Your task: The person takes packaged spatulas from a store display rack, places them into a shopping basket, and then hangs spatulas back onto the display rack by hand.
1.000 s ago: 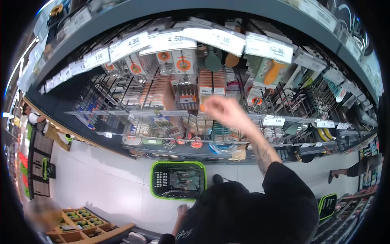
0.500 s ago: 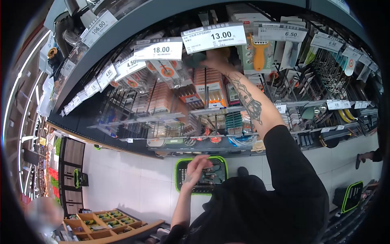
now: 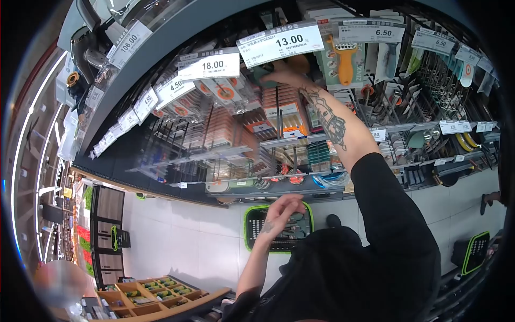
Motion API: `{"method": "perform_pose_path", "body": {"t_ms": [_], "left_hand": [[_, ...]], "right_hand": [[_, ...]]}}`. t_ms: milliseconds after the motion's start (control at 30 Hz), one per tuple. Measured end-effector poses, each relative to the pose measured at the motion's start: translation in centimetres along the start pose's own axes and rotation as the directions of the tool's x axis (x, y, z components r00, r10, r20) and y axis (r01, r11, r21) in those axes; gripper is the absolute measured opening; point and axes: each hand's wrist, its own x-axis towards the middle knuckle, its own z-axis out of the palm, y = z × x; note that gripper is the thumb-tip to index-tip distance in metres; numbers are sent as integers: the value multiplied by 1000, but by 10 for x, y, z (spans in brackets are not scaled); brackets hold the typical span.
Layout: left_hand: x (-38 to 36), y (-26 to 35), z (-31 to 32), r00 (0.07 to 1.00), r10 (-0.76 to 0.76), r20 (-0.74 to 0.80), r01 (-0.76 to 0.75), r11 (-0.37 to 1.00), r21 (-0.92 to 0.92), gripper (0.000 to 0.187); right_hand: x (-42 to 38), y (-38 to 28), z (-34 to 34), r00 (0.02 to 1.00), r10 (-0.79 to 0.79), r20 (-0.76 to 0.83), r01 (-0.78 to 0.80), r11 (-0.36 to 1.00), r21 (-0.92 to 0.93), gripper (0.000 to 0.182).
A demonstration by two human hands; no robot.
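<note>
My right hand (image 3: 280, 76) reaches up into the rack, partly hidden behind the 13.00 price tag (image 3: 279, 43). It touches a dark green item (image 3: 260, 73) whose kind I cannot make out, and the fingertips are covered. Below the hand hang orange-and-white packs (image 3: 284, 111). Low in front of me, my left hand (image 3: 283, 211) hovers over a black shopping basket with a green rim (image 3: 248, 228). Its fingers are loosely bent with nothing in them. Inside the basket lie several packaged tools (image 3: 296, 228) with dark green parts.
An orange peeler (image 3: 345, 64) on a card hangs right of my arm. Clear shelf dividers and a lower ledge (image 3: 257, 196) run across the rack. Another basket (image 3: 476, 252) stands at right, near a person's foot (image 3: 484, 204). A wooden compartment display (image 3: 155, 295) is at lower left.
The view has shifted slightly, so rack and basket appear further right. My right hand stays behind the price tag by the dark green item. My left fingers have drawn closer together above the basket.
</note>
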Motion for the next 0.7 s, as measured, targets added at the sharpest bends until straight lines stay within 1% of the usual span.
{"method": "perform_pose_path", "body": {"t_ms": [33,67,133,233,267,333,367,400,433,467,500,567,600,667,700], "left_hand": [[0,3,1,1000,-5,12,5,1000,-9,24],[2,4,2,1000,-8,24,9,1000,-20,24],[4,3,2,999,1,38,0,1000,-25,24],[5,2,1,998,22,60,-19,998,-62,23],[6,5,0,996,51,69,-48,997,-53,23],[6,9,-1,994,81,74,-77,996,-54,22],[8,11,-2,991,108,79,-105,993,-45,22],[10,12,-3,987,135,86,-133,990,-36,22],[12,13,-5,981,170,88,-169,985,-25,21],[15,14,-5,981,175,86,-172,984,-35,21],[17,16,-6,980,180,82,-177,984,-36,21],[20,21,-7,976,206,73,-203,978,-42,22],[23,23,-7,974,214,71,-211,976,-50,22],[27,27,-9,964,261,47,-258,964,-59,22],[28,31,-8,955,295,26,-292,954,-73,22]], "right_hand": [[-5,-13,-4,1000,-12,14,12,1000,19,75],[-2,-10,-3,1000,-16,8,16,1000,19,75],[0,-2,0,997,69,48,-69,998,2,74],[-5,-4,0,998,64,15,-65,998,26,71],[-10,-8,-4,998,66,19,-67,998,23,71],[-25,-30,-24,970,192,151,-192,981,-11,65],[-38,-50,-34,974,172,149,-175,985,1,60],[-45,-49,-34,972,175,156,-177,984,-6,60],[-51,-49,-36,979,112,171,-123,991,54,58],[-56,-50,-38,982,47,182,-68,991,113,56],[-60,-52,-40,981,49,189,-70,992,105,56],[-70,-58,-43,931,125,343,-162,983,83,56],[-77,-70,-45,929,124,349,-159,985,73,56],[-99,-90,-46,952,113,283,-110,994,-28,56],[-104,-92,-46,888,314,335,-283,949,-140,55]]}}
